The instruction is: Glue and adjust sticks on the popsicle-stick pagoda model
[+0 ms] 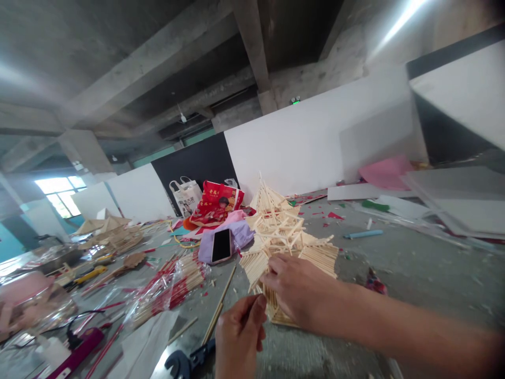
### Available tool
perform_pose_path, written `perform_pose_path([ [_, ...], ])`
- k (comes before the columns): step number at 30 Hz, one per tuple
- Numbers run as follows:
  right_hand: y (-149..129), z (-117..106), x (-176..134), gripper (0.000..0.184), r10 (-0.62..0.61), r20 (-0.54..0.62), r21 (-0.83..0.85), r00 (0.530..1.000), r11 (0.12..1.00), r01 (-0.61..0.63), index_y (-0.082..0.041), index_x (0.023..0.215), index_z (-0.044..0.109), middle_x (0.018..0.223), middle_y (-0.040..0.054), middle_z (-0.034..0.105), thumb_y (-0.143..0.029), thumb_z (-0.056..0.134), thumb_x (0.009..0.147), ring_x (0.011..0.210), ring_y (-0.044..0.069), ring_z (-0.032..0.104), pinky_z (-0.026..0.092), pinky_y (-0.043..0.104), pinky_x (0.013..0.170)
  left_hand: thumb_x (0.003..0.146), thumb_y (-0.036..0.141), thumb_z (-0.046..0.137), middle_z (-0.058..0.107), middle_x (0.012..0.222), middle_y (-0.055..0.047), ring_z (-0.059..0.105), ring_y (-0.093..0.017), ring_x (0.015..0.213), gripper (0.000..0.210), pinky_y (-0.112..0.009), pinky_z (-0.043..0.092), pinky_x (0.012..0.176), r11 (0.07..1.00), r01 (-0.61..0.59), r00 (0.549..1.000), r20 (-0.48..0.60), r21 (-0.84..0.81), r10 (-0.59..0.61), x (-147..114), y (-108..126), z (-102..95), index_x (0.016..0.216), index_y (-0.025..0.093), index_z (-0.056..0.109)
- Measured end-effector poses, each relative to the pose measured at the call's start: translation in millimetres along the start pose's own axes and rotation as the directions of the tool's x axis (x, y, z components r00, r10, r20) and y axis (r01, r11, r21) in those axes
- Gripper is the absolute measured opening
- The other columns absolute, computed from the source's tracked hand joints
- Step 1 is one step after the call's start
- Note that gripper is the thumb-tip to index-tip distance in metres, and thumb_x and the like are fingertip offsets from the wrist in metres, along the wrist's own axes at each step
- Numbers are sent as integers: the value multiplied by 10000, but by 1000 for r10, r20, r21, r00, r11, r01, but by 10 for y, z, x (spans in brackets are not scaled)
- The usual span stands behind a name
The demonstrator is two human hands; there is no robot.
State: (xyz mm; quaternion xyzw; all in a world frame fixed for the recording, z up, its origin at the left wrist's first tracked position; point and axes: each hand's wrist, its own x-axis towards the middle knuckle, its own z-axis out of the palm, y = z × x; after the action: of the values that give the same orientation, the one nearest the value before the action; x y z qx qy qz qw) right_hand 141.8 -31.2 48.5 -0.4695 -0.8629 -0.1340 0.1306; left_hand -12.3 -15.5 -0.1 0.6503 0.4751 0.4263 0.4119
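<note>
Our right hand (295, 292) clasps the stick pagoda (286, 237), hiding its base; at 7 o'clock, our left hand (239, 337) pinches something unclear.

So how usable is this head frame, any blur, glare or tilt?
Head view: strongly tilted and wide-angle, walls bending toward the edges. The window at far left is blown out, and a ceiling light streak glares at upper right. The right hand and left hand are soft with motion blur; the stick model and phone read fairly sharp.
</note>
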Motion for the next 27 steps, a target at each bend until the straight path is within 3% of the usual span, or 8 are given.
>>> perform_pose_path([
  [7, 49, 86, -53, 169, 37, -35, 17, 999, 999, -36, -164, 890, 568, 826, 49, 489, -139, 564, 723, 746, 198, 456, 412, 306, 637, 704, 536, 548, 451, 436, 46, 389, -62, 350, 415, -165, 297, 341, 1000, -10, 1000, -3, 28, 10, -8, -5, -11, 660, 130, 620],
  [20, 26, -2, -10, 105, -50, -63, -35, 997, 998, 48, -164, 808, 586, 745, 40, 483, -150, 622, 710, 692, 191, 437, 355, 294, 575, 698, 508, 561, 539, 513, 23, 445, -88, 398, 398, -176, 337, 358, 998, -53, 996, -69, 39, 56, -86, 5, -23, 830, 142, 649],
  [27, 56, -91, -66, 127, 45, -56, -5, 997, 999, -46, -169, 837, 587, 826, 57, 496, -119, 549, 727, 727, 187, 456, 391, 287, 624, 675, 535, 568, 483, 433, 46, 420, -93, 376, 448, -188, 340, 371, 997, -1, 997, -72, 71, 6, -78, 8, -26, 861, 138, 660],
])
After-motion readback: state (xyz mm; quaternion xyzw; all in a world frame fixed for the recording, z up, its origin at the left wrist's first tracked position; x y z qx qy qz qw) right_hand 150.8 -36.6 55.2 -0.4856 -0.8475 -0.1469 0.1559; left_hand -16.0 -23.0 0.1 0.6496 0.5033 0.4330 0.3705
